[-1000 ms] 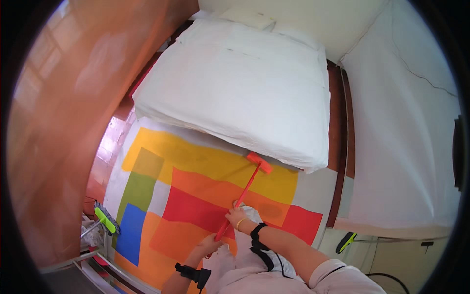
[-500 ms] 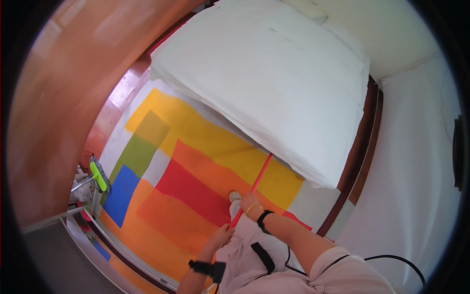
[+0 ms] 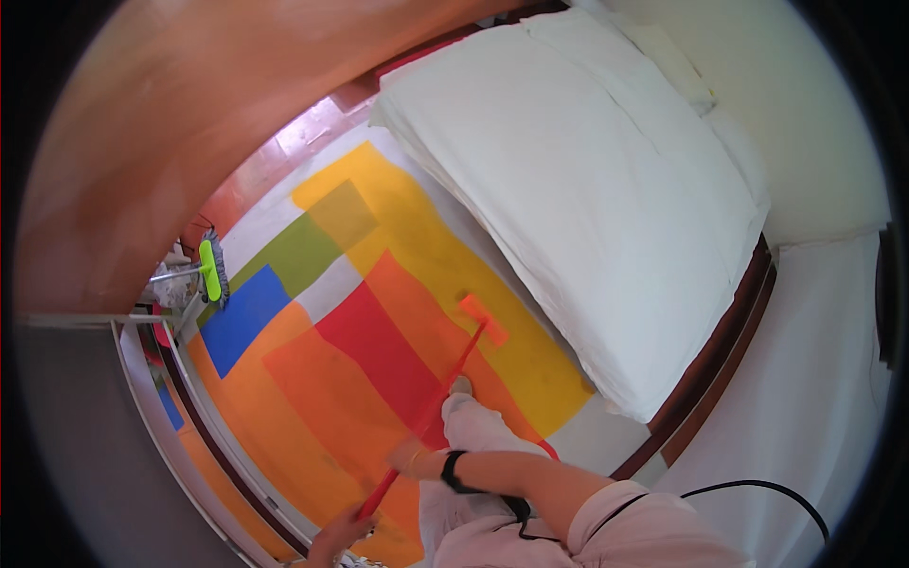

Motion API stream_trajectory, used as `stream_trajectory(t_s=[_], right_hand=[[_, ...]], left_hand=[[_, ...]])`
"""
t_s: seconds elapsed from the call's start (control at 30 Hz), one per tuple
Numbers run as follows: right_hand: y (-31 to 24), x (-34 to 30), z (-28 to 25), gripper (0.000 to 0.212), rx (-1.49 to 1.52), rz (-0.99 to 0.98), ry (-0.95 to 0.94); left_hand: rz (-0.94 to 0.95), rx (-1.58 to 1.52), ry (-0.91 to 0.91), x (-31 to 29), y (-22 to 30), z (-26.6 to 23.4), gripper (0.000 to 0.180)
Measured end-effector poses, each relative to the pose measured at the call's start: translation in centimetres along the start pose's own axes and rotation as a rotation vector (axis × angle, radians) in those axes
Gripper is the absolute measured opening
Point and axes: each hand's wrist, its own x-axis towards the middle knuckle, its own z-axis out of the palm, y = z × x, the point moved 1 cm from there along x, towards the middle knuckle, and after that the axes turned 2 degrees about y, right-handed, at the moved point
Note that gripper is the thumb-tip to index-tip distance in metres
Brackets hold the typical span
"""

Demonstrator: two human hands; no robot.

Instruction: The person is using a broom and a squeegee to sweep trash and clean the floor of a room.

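Note:
A broom (image 3: 464, 358) with a long red handle and a flat orange head reaches out over the floor. Its head rests on the yellow part of a colourful block-patterned rug (image 3: 369, 355), near the bed. My right hand (image 3: 409, 458) is wrapped around the middle of the handle, somewhat blurred by motion. Lower down, close to the bottom edge, my left hand (image 3: 343, 532) grips the handle's near end. My right foot or shoe (image 3: 461, 385) stands on the rug just beside the handle.
A bed with a white cover (image 3: 587, 199) fills the upper right, its brown frame (image 3: 705, 355) along the right side. At the left a lime-green mop head (image 3: 210, 270) leans near a sliding door track (image 3: 227, 445). An orange-brown wardrobe or wall panel (image 3: 142, 161) rises at upper left.
The broom has been drawn back toward me, so its orange head now shows from beside the bed. Both hands moved down and left with the handle. My view has shifted.

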Motion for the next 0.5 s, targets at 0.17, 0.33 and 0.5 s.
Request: stream_trajectory(t_s=[0.17,0.33,0.5], right_hand=[[12.2,-3.2,-2.2,0.015,-0.287,0.260,-0.030],[15.6,-4.4,-3.1,0.020,-0.414,0.373,-0.051],[7.5,-4.8,1.0,0.015,-0.370,0.048,-0.121]], left_hand=[[0.242,-0.134,-0.022,10.9,4.9,5.3,0.028],[0.311,-0.295,0.031,15.0,6.5,9.2,0.030],[0.165,-0.396,0.113,8.3,-2.5,10.5,0.024]])
